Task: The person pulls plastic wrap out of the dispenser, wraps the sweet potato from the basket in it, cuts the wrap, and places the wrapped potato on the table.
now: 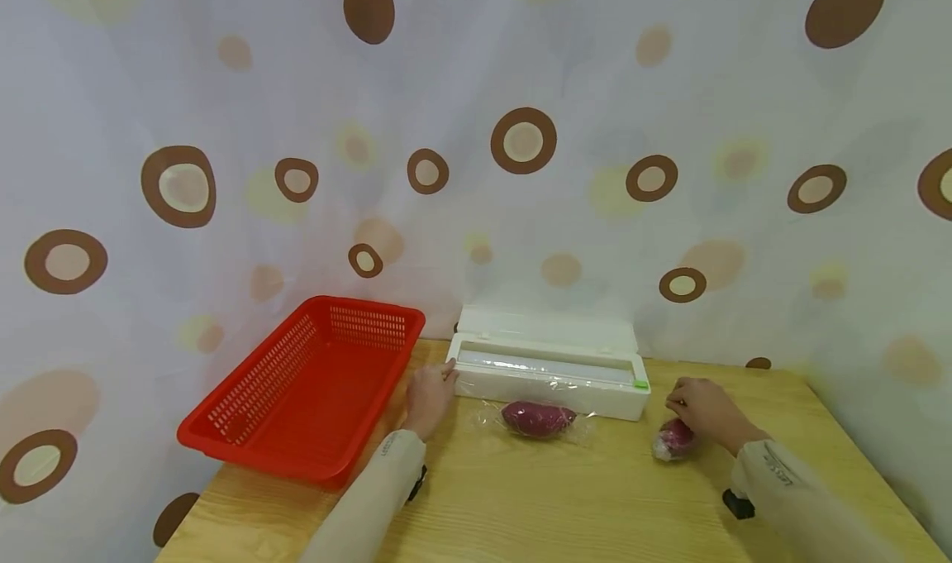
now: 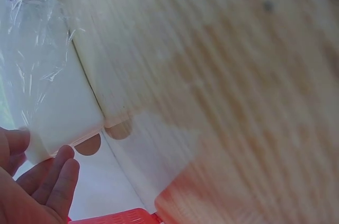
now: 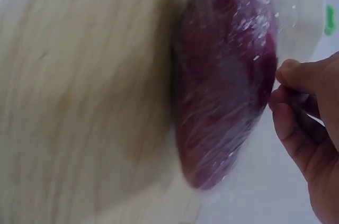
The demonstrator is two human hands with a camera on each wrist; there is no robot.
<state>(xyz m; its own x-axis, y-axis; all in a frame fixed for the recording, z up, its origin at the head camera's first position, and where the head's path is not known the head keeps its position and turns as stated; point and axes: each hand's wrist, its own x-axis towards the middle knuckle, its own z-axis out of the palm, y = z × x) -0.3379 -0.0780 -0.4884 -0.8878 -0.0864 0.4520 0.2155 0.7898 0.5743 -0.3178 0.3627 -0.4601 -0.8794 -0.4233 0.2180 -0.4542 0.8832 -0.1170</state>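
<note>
On wooden table [image 1: 521, 497]: both hands at white plastic cling-film dispenser box [image 1: 549, 366], two wrapped purple sweet potatoes nearby.
Left hand [image 1: 429, 398] has relaxed, straight fingers touching the dispenser's left end; right hand [image 1: 705, 412] curls its fingers, pinching film on the small film-wrapped purple sweet potato [image 1: 673, 440] beside the box's right end. Larger purple sweet potato on clear film sheet [image 1: 538, 419] lies just in front of the box, between hands. Red slotted plastic basket [image 1: 308, 385] at left.
</note>
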